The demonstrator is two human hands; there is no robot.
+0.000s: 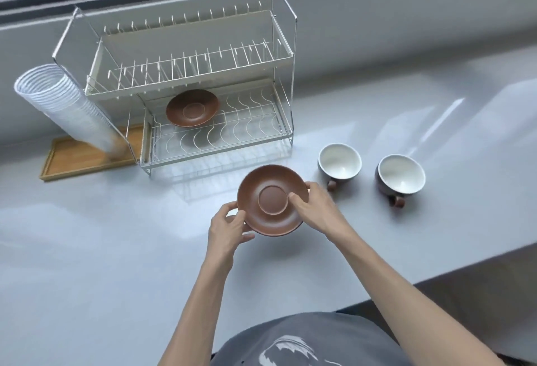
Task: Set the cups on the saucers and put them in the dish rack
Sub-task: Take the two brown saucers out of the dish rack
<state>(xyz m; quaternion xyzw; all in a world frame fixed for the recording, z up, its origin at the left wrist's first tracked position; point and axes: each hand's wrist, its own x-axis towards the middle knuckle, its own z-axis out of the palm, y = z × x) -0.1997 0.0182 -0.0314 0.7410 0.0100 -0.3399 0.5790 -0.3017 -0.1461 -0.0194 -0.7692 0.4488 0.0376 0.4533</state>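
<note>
I hold a brown saucer (268, 220) above the counter, in front of the dish rack (286, 54). My left hand (229, 227) grips its left rim and my right hand (315, 205) grips its right side, thumb on top. A second brown saucer (191, 107) lies on the rack's lower wire shelf. Two cups with white insides, dark outsides and brown handles stand upright on the counter to the right: the nearer cup (339, 161) and the farther-right cup (401, 173).
The two-tier wire rack stands against the window ledge; its upper shelf holds nothing. A tilted stack of white disposable cups (62, 101) rests on a wooden tray (78, 159) left of the rack. The grey counter's front edge (436, 274) runs diagonally at the right.
</note>
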